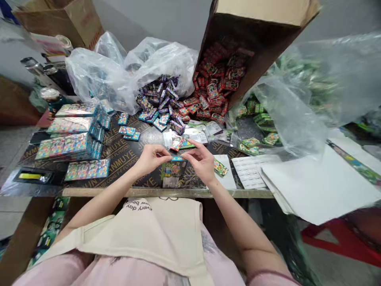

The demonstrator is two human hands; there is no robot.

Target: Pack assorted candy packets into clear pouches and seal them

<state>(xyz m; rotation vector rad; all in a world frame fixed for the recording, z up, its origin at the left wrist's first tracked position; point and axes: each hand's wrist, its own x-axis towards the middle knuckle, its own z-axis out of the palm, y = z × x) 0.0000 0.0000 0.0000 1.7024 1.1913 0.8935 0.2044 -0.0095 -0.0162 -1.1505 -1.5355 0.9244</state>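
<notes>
Between both hands, at the front of the table, a small blue box shows edge-on. My left hand pinches its left end between thumb and forefinger. The right end is pinched by my right hand, thumb below and fingers raised. Just under the box is a dark printed packet with a pale label; I cannot tell whether it hangs from the fingers or lies on the table. A small red box and a green printed packet lie right behind my fingertips.
Stacked box sets stand left. Purple boxes spill from a plastic bag, red ones from a tipped carton. Green packets, a printed sheet and white paper lie right.
</notes>
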